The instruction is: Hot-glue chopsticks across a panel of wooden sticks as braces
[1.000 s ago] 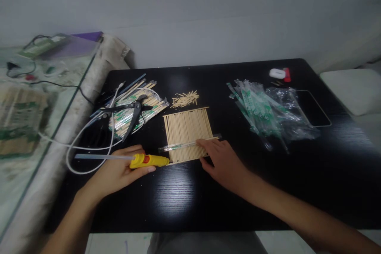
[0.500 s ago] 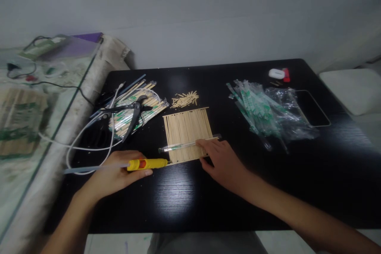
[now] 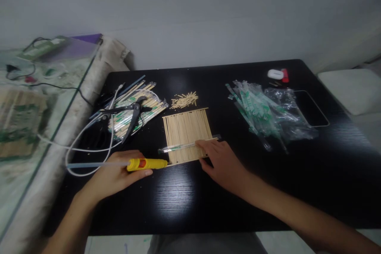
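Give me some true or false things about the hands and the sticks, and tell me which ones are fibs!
1. The left hand holds a glue gun. True.
2. The glue gun is blue. False: it is yellow.
3. The glue gun points toward the near left corner of the stick mat. True.
4. The stick mat is round. False: it has four sides.
5. The right hand holds a hammer. False: its fingers are on a wrapped stick lying across the mat.
6. Short stick pieces lie beyond the mat's far edge. True.
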Motion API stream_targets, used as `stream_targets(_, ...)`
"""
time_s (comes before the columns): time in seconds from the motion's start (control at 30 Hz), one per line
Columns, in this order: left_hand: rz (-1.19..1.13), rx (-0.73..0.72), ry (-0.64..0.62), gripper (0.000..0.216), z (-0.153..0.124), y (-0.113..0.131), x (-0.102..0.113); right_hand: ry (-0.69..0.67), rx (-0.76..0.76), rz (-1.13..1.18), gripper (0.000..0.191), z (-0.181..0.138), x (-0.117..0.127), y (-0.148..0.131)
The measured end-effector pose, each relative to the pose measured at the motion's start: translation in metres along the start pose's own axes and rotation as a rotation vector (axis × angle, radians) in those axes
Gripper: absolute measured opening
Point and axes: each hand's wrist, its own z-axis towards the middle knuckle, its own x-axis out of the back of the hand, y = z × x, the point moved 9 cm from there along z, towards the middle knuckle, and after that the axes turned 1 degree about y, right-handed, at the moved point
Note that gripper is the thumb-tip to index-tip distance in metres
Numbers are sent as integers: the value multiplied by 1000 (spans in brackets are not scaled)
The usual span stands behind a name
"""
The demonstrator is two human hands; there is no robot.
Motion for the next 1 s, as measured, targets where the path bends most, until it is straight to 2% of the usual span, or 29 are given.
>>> stream_targets(0.23,60,-25,-17,29,12,10,-6,-21,-13,10,45,0,1,0)
stream_targets(1.0,56,-29,-47,32,33,16,-18,-62,-28,-1,49,2,-1,-1)
